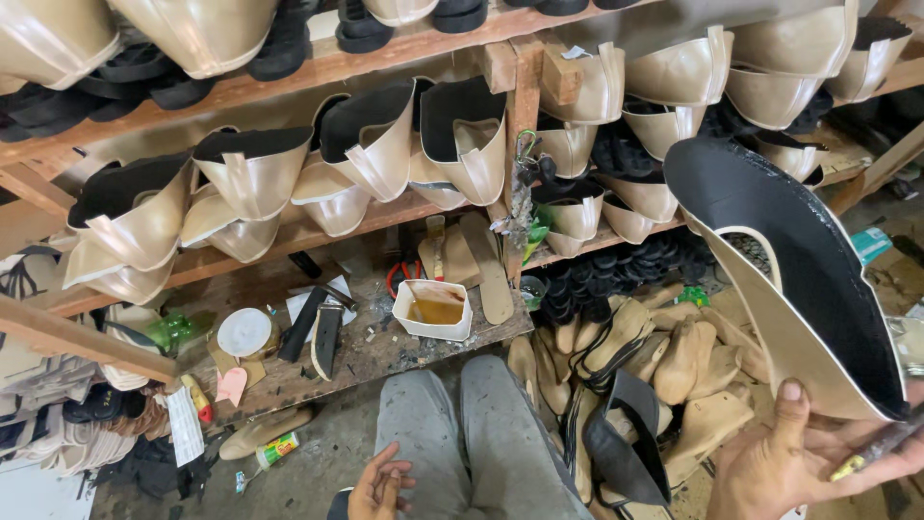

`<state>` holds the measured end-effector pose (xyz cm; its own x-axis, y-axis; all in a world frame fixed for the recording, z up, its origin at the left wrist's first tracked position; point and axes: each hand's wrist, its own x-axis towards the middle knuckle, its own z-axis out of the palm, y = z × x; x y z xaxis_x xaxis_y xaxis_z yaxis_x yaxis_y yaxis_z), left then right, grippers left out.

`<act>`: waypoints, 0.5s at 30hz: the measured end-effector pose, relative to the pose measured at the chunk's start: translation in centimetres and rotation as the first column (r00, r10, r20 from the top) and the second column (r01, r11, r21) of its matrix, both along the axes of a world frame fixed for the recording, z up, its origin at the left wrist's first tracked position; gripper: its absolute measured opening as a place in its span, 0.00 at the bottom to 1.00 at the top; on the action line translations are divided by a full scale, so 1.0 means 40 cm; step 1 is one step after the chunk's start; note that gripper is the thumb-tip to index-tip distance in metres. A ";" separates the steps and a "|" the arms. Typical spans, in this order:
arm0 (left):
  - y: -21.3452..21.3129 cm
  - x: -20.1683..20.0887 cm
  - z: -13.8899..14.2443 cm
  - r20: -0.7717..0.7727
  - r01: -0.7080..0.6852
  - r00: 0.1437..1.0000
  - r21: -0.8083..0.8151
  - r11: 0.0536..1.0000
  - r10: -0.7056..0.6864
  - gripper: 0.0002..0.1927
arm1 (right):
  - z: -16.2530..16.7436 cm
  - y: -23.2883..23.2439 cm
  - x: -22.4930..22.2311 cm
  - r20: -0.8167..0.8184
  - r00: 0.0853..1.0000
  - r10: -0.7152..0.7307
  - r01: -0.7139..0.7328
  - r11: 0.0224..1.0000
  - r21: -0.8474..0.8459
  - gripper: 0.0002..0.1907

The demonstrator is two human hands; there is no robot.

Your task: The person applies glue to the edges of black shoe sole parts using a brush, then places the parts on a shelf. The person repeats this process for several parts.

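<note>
My right hand (789, 462) holds up a beige shoe upper with a black lining (799, 279) at the right, thumb pressed on its lower edge. A thin brush-like tool (881, 446) lies across the same hand's fingers. My left hand (380, 486) rests loosely on my left knee, fingers slightly curled, holding nothing. My grey trousers (481, 433) fill the lower middle. A white tub of amber glue (433, 308) stands on the low wooden bench (404, 351) just beyond my knees.
Wooden shelves (318, 67) carry several beige and black uppers and black soles. On the bench lie a round tape roll (244, 333), black strips and scissors with red handles (399, 274). Wooden lasts and insoles (674, 366) are piled on the floor at right.
</note>
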<state>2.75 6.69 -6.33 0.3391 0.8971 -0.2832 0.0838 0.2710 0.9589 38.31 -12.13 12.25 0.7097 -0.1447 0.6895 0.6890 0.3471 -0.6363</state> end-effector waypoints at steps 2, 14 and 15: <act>-0.002 0.003 0.001 -0.011 0.008 1.000 0.001 1.000 -0.008 0.24 | 0.008 0.001 0.024 -0.010 1.000 0.017 -0.016 0.998 0.064 0.39; 0.013 -0.032 0.014 0.073 -0.078 0.995 0.139 0.987 0.068 0.25 | 0.338 0.245 0.264 0.057 0.998 0.040 -0.050 0.981 0.186 0.10; 0.013 -0.039 0.011 0.064 -0.114 0.992 0.095 0.989 0.108 0.25 | 0.370 0.283 0.279 0.099 0.992 0.084 -0.100 0.980 0.174 0.09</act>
<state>1.21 7.23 -5.88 0.2493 0.9525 -0.1746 0.0016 0.1799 0.9837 49.48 -0.83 27.07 0.6616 -0.2082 0.7204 0.7007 0.5138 -0.4951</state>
